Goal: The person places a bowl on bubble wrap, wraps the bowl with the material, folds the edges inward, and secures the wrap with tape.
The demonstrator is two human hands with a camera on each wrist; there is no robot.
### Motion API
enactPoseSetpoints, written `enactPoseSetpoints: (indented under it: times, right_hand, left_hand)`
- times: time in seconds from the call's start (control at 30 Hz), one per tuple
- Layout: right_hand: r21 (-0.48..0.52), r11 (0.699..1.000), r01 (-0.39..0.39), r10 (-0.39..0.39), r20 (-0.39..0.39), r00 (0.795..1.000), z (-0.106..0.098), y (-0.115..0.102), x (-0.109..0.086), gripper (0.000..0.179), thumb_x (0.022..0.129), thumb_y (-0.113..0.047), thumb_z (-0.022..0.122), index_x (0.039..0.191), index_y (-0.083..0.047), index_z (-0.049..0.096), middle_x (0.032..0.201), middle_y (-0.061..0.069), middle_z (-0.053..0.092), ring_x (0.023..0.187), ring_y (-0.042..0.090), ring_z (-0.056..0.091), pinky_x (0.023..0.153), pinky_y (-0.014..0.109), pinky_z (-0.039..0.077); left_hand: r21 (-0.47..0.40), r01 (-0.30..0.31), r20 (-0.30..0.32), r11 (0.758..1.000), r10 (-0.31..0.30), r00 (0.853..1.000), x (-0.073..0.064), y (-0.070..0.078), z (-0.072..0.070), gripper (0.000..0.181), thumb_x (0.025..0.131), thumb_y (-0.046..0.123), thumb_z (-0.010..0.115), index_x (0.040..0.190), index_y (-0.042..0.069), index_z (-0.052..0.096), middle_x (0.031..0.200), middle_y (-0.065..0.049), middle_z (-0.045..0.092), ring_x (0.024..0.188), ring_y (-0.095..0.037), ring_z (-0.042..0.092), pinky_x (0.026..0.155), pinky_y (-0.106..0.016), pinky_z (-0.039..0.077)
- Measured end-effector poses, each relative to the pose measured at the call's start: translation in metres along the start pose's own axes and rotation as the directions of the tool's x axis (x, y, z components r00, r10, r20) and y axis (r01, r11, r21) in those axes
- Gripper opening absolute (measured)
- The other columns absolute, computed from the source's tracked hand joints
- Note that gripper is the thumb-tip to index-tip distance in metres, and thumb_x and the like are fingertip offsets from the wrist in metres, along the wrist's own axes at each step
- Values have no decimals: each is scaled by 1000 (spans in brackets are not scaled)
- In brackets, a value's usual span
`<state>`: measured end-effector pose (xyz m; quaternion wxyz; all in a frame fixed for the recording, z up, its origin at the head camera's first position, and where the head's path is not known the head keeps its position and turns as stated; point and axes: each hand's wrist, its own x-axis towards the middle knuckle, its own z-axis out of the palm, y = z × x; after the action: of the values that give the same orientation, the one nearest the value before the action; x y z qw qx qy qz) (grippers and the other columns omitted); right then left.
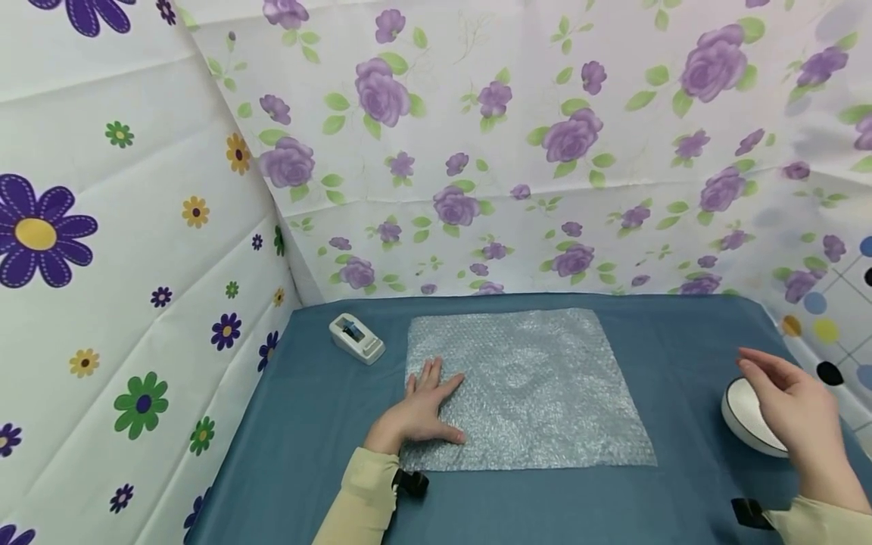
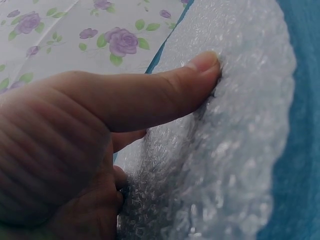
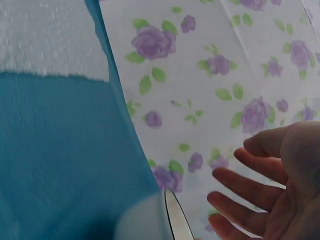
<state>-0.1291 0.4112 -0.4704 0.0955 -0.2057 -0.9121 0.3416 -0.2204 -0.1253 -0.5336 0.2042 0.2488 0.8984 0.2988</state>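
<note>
One sheet of bubble wrap (image 1: 545,409) is what we see lying flat on the blue cloth (image 1: 300,424), clear and silvery, its small bubbles catching the light, its outline four-sided with slightly ragged edges. Taking its middle as the centre of our clock in the head view, we find one left hand (image 1: 422,412) resting on it near nine o'clock, palm down, fingers spread apart. We place one bowl (image 1: 739,433) just past three o'clock, well apart from the wrap; it is white, with a thin dark rim. Over part of it we see one right hand (image 1: 807,420), its fingers loosely bent and apart in the right wrist view; we cannot tell whether it touches the bowl. Toward half past nine we note one white dispenser (image 1: 364,348) with a dark bluish piece set in it, near the wrap. We count two pale yellow sleeves (image 1: 361,492) and two black wrist devices (image 1: 411,483). Toward twelve we see one rose-patterned curtain (image 1: 477,151); between nine and ten, one daisy-patterned curtain (image 1: 136,303).
</note>
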Motion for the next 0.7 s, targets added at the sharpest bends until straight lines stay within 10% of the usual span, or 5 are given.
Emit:
enactPoseSetpoints:
  times: [0.5,0.7]
  right_hand:
    - [74,980,-186,197,-182,963,-5,52,-1,52,115,-17,36,157,15,37,158,41,36,150,57,31,122,66,28]
    - [17,989,-144,145,-199,969,20,162,44,59,114,-22,40,164,8,28,166,39,25,154,56,23,125,66,21]
  left_hand:
    - [-34,-20,14,999,21,1000,-5,-2,5,108,85,42,93,170,14,33,176,-26,-10,162,-44,-14,126,-67,-7]
    - [-24,-2,23,1000,3,1000,-6,0,4,108,85,40,93,170,13,32,176,-26,-11,162,-43,-13,127,-67,-6]
